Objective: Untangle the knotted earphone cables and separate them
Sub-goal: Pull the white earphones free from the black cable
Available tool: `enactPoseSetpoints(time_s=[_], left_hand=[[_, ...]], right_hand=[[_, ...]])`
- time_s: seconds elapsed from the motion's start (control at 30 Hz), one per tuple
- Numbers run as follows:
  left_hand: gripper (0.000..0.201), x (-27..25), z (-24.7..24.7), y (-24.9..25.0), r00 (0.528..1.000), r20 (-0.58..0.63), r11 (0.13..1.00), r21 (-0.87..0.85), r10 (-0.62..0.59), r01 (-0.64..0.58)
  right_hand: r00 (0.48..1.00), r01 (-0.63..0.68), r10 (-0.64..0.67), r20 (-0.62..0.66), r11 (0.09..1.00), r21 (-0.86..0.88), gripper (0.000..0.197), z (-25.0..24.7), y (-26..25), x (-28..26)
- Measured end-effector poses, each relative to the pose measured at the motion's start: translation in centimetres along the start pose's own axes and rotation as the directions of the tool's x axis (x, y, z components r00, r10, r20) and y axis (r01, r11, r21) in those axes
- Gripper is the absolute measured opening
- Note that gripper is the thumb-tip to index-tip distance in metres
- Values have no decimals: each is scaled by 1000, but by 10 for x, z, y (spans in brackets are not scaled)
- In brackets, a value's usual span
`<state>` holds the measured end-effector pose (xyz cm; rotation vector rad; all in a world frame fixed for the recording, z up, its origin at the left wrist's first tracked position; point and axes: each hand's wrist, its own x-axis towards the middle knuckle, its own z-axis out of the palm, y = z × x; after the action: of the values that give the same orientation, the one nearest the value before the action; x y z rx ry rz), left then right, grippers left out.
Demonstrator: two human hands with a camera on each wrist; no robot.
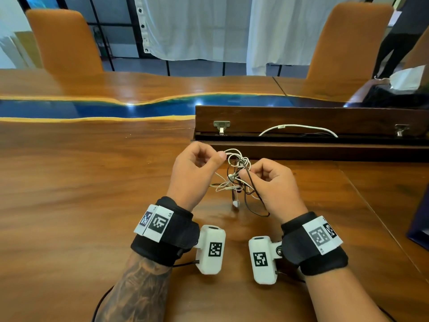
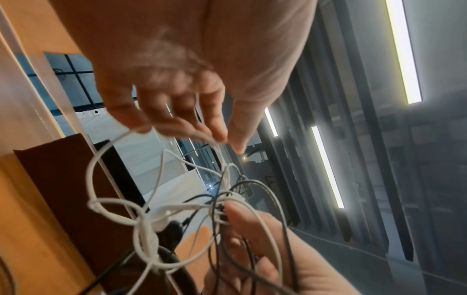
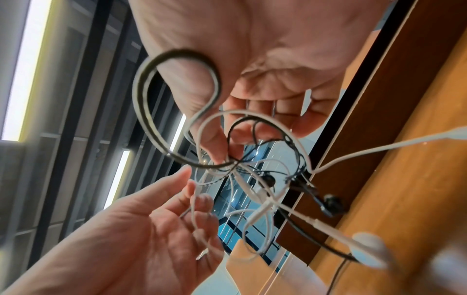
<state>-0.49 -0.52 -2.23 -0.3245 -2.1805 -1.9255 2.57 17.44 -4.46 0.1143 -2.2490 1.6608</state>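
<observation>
A knot of white earphone cable (image 1: 236, 156) and black earphone cable (image 1: 251, 184) hangs between both hands just above the wooden table (image 1: 81, 182). My left hand (image 1: 221, 155) pinches a white loop at the top of the tangle between thumb and forefinger. My right hand (image 1: 242, 174) pinches the knot's middle, where black and white strands cross. A white earbud (image 1: 236, 203) dangles below. In the left wrist view the left hand (image 2: 223, 140) grips a white loop (image 2: 101, 159). The right wrist view shows the right hand (image 3: 227, 155) on the crossing strands, a black earbud (image 3: 331, 203) hanging beyond.
Just behind the hands a dark wooden cable hatch (image 1: 301, 117) stands open with a white cord (image 1: 299, 127) arching out of it. Two orange chairs (image 1: 65, 43) stand across the table. A dark object (image 1: 420, 219) lies at the right edge.
</observation>
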Motion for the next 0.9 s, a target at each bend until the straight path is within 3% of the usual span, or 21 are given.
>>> enactPoseSetpoints(time_s=[0.13, 0.2, 0.37, 0.63, 0.83, 0.9], left_hand=[[10, -3, 3, -3, 971, 231, 996, 86, -57, 38], [6, -5, 6, -4, 960, 269, 992, 118, -75, 44], [4, -4, 5, -5, 967, 250, 989, 151, -36, -2], [26, -5, 7, -5, 970, 240, 974, 227, -29, -27], [30, -5, 9, -8, 973, 228, 948, 316, -39, -36], [21, -5, 11, -8, 981, 196, 947, 318, -17, -47]], right_hand=[[999, 24, -24, 23, 1000, 6, 9, 0, -3, -2], [996, 36, -35, 82, 999, 1, 12, -1, -6, -3], [986, 0, 1, 167, 1000, -11, 21, 0, -9, -5], [999, 17, -20, -47, 998, -66, 14, -1, -3, -2], [1000, 6, -7, -7, 984, -176, 16, 2, -7, -5], [999, -51, 53, 9, 989, -139, 20, 4, -6, -5]])
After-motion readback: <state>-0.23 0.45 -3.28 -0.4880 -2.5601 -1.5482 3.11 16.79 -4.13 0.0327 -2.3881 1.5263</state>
